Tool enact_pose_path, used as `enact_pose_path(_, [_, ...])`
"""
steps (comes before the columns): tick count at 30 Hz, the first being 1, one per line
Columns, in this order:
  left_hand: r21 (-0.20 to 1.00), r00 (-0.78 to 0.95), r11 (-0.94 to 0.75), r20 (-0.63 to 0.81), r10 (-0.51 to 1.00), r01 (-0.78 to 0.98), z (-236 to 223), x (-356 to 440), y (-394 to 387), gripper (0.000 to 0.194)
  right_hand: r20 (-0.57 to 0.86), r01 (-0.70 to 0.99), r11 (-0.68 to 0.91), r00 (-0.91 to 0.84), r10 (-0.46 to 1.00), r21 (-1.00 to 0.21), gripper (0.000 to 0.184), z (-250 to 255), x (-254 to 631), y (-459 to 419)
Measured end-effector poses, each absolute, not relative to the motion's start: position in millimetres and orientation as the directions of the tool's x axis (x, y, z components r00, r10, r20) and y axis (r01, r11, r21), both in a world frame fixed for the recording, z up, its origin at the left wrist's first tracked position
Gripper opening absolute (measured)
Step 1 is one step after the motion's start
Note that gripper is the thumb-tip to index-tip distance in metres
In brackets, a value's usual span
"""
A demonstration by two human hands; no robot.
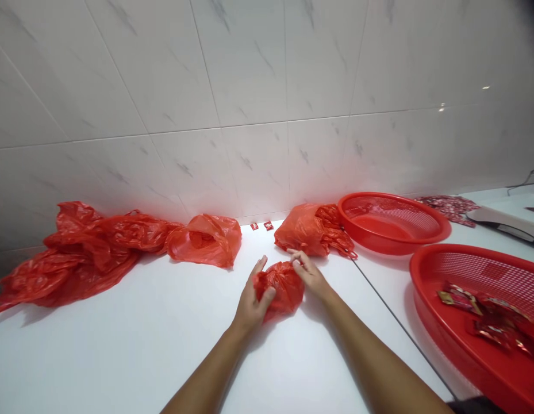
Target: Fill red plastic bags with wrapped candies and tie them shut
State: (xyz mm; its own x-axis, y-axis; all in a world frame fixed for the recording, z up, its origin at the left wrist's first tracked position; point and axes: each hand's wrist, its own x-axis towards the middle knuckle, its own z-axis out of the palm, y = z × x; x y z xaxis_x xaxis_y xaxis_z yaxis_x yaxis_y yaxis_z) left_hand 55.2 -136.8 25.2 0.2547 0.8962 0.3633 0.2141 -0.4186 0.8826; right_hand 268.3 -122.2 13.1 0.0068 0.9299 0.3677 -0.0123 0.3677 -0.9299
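A small, bunched red plastic bag [286,290] rests on the white tabletop between my hands, its top gathered into what looks like a knot. My left hand [252,302] cups the bag's left side, thumb across the front and fingers behind. At the upper right of the bag is my right hand [310,273], its fingers stretched out and apart, with the palm side against or close to the plastic. What the bag contains is hidden. Just behind my right hand lies a fuller red plastic bag [303,230].
Crumpled red bags [89,247] and an open-mouthed red bag [206,241] lie along the wall at left. Two small red packets [268,225] sit near the wall. At right stand a red plastic basket [394,248] and a larger red basket [439,339] holding wrapped sweets [495,322].
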Motion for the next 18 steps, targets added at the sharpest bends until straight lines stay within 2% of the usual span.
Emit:
enact_pose_path(3, [0.685,0.409,-0.595,0.442,0.798,0.420,20,59,-138,0.108,0.311,0.038,0.329,-0.241,0.919,-0.944,0.052,15,251,-134])
enact_pose_path(5, [0.630,0.416,-0.605,0.441,0.795,0.487,16,62,-137,0.110,0.268,0.074,0.306,-0.317,0.910,-0.949,0.054,17,242,-140])
enact_pose_path(10, [0.629,0.380,-0.537,0.380,0.843,0.562,14,64,-135,0.097,0.189,0.253,0.263,-0.284,0.940,-0.931,0.043,21,239,-143])
enact_pose_path(18, [0.657,0.295,-0.442,0.329,0.897,0.611,16,63,-135,0.084,0.194,0.519,0.317,-0.278,0.941,-0.794,0.048,27,230,-145])
